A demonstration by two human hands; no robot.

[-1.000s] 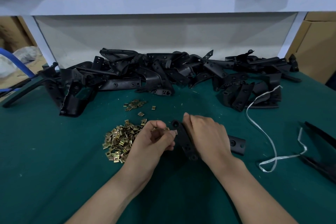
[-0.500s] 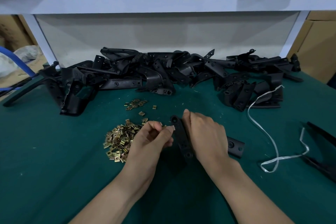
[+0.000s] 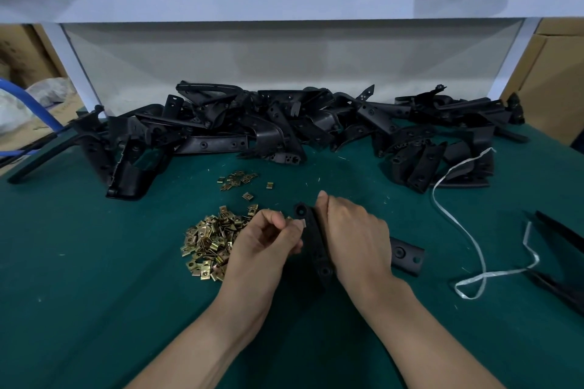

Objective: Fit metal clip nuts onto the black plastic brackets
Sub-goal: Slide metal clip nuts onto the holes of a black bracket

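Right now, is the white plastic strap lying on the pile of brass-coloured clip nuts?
No, the strap lies apart, well to the right of the pile.

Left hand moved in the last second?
No. The left hand sits at the same spot, at the right edge of the clip nut pile, fingertips at the bracket the right hand grips.
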